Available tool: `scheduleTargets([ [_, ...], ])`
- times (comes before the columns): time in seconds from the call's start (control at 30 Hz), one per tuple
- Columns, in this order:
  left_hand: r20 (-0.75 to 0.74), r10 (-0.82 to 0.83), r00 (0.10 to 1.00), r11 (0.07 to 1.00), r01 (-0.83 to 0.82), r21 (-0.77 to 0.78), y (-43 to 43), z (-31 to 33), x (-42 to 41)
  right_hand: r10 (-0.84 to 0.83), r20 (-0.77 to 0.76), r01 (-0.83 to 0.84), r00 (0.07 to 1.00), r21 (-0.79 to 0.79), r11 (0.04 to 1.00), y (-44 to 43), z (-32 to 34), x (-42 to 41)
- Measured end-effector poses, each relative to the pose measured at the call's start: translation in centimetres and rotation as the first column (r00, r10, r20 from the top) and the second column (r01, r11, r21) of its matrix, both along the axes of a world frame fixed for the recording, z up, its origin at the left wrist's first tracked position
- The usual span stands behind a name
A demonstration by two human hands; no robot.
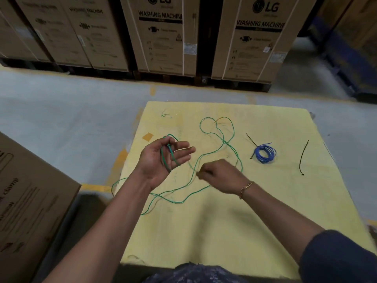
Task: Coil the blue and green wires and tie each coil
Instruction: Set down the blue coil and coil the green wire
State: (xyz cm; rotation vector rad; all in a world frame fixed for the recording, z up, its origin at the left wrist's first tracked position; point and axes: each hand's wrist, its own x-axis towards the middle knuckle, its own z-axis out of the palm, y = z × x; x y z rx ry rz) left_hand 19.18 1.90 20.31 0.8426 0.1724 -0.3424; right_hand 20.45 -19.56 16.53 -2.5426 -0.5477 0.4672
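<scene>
A gold chain-link bracelet [245, 188] sits at the wrist of the right hand [220, 174]. A dark navy sleeve [338, 256] ends above the right elbow; both forearms are bare. Dark blue mottled fabric [195, 274] covers the lap.

Wire loops [225, 142] across sheet [214, 231]; near side bare
</scene>
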Motion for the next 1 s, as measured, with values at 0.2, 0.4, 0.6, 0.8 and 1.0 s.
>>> scheduleTargets([
  [0.2,0.106,-0.211,0.972,0.831,0.121,0.542,-2.1,-1.1,-0.3,0.203,-0.163,-0.184,0.965,0.127,0.975,2.7,3.5,-1.0],
  [0.4,0.072,-0.455,0.887,0.396,0.129,0.909,-1.5,-1.9,-0.6,0.211,-0.194,-0.176,0.958,0.182,0.967,1.3,4.8,0.4],
  [0.6,-0.101,-0.458,0.883,0.590,0.387,0.709,0.7,-1.6,-1.4,0.129,-0.175,-0.075,0.976,0.285,0.956,-2.8,7.9,3.6],
  [0.8,-0.008,-0.451,0.892,0.891,0.451,0.048,2.3,-0.2,-2.2,-0.162,-0.075,0.178,0.984,0.358,0.916,-4.6,5.3,5.0],
  [1.0,-0.005,-0.148,0.989,0.976,0.145,-0.162,1.2,0.8,-0.7,-0.097,-0.242,0.176,0.965,0.331,0.927,-0.4,-2.7,0.2],
])
